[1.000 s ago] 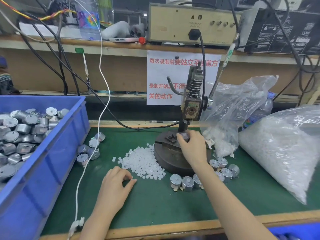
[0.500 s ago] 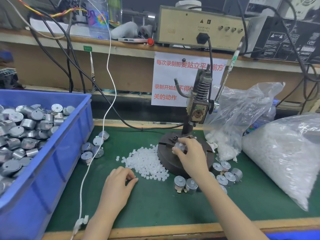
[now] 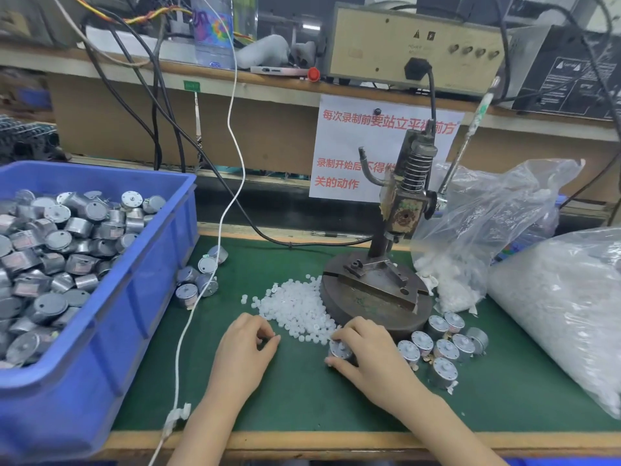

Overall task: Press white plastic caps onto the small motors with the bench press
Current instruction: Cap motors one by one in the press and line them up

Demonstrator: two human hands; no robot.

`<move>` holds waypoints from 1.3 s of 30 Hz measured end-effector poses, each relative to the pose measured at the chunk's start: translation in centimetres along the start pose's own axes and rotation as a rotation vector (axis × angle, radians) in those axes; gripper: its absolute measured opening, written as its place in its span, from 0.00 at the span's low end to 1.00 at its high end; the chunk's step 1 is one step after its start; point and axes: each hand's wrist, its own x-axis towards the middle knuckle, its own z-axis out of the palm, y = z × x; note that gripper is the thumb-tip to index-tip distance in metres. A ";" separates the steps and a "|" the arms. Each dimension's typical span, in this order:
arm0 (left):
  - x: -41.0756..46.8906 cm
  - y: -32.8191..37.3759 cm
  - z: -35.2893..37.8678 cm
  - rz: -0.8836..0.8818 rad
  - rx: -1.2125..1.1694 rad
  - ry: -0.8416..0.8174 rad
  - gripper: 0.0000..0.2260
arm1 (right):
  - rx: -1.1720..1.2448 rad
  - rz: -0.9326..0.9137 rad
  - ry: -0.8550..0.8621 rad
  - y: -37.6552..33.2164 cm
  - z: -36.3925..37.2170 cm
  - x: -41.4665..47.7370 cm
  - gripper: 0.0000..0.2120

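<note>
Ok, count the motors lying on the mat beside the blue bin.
5: rear motor, one just before it, two mid-cluster, one nearest. The white cable may hide another.

Looks like a small factory assembly station: bench press (image 3: 386, 264), blue bin (image 3: 100, 331) of motors, power supply (image 3: 413, 48) on the shelf.

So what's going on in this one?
A person is capping small motors at a bench press. The right hand grips one motor just in front of the press's round base, while the left hand is curled at the edge of the white cap pile; whether it holds a cap is too small to tell. No motor sits on the press.
</note>
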 end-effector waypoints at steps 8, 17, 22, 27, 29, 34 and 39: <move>-0.1 0.0 -0.2 -0.038 -0.055 0.015 0.13 | 0.016 -0.005 0.146 -2.0 0.3 0.8 0.14; 0.3 0.1 -0.5 -0.128 -0.182 0.055 0.14 | 0.136 -0.044 -0.014 -9.0 1.9 11.3 0.18; 0.2 0.1 -0.3 -0.104 -0.194 0.054 0.12 | 0.270 0.138 -0.197 -10.0 3.7 16.6 0.19; 0.3 -0.1 -0.1 -0.063 -0.144 0.033 0.14 | 0.406 0.091 -0.294 -11.2 4.9 18.5 0.21; 0.3 -0.1 -0.2 -0.073 -0.102 0.027 0.09 | 0.400 0.097 -0.303 -11.5 5.3 18.6 0.18; 0.4 0.0 -0.2 -0.103 -0.098 0.029 0.12 | 0.472 0.100 -0.232 -12.4 5.2 18.4 0.15; 0.4 0.3 -0.6 -0.124 -0.099 0.029 0.08 | 0.428 0.071 -0.227 -12.6 5.5 17.9 0.16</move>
